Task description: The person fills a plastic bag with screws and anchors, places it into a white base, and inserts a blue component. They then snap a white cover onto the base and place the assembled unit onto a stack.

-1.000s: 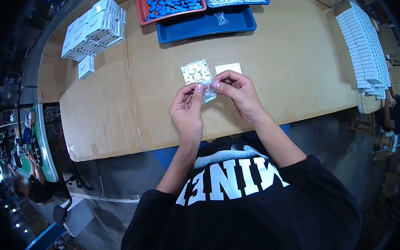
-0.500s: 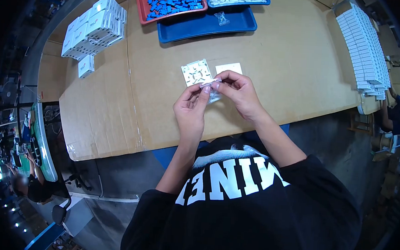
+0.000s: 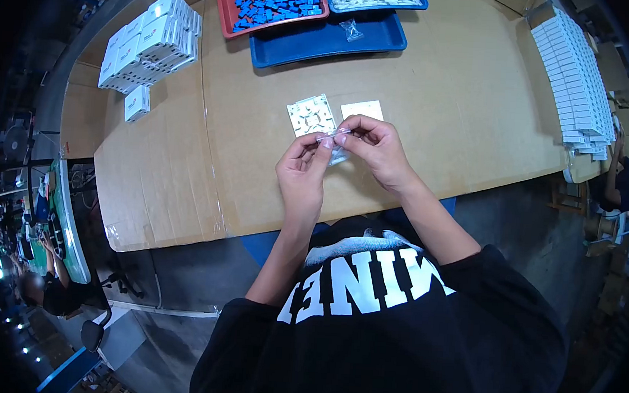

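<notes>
Our left hand point(image 3: 303, 170) and right hand point(image 3: 379, 153) pinch a clear bag point(image 3: 339, 157)
Patterned white panel point(image 3: 310, 115) just beyond, blue tray point(image 3: 302, 46) farther.

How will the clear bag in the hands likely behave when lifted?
The clear bag looks thin and creased, so it is probably floppy. Its shine suggests it may be slippery. The left hand and right hand only pinch it: likely light.

Red tray point(image 3: 225, 12) w/ blue pcs point(image 3: 279, 3), back of tabletop point(image 3: 150, 179); white-box stack point(image 3: 147, 42) L, 2nd stack point(image 3: 568, 79) R; co-worker point(image 3: 56, 297) in bkgd, far L.
</notes>
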Demonstrator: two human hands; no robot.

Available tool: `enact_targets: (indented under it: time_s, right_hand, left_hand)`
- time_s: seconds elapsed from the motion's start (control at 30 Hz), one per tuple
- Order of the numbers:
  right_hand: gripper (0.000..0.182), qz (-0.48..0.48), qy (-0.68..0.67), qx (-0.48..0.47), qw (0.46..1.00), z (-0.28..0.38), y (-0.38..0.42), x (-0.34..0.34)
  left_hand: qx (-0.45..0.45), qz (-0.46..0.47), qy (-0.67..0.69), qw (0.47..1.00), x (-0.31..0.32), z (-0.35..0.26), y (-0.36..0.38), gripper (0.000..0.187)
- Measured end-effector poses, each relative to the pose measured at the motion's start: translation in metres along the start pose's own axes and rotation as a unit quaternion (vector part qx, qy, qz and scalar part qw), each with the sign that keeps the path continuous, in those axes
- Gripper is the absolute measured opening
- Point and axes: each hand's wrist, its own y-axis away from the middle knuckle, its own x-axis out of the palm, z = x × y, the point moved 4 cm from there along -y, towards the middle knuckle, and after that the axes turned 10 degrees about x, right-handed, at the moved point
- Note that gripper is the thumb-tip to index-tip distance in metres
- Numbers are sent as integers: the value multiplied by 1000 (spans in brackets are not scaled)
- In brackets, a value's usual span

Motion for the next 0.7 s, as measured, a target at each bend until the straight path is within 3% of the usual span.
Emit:
enact_targets:
  time_s: [0.2,0.43,0.6,0.7]
  right_hand:
    - [11,17,9,-29,999,1,1,-2]
    - [9,13,23,10,1000,0,2,-4]
    - [11,46,-2,13,999,-3,0,-8]
    - [12,32,-17,44,998,-1,-1,-7]
  left_hand:
    - [-3,24,-17,1000,2,1,-1,15]
    - [-20,26,4,999,1,1,-1,15]
    - [-126,42,114,984,0,2,-1,17]
    - [-132,33,100,986,-5,7,-2,18]
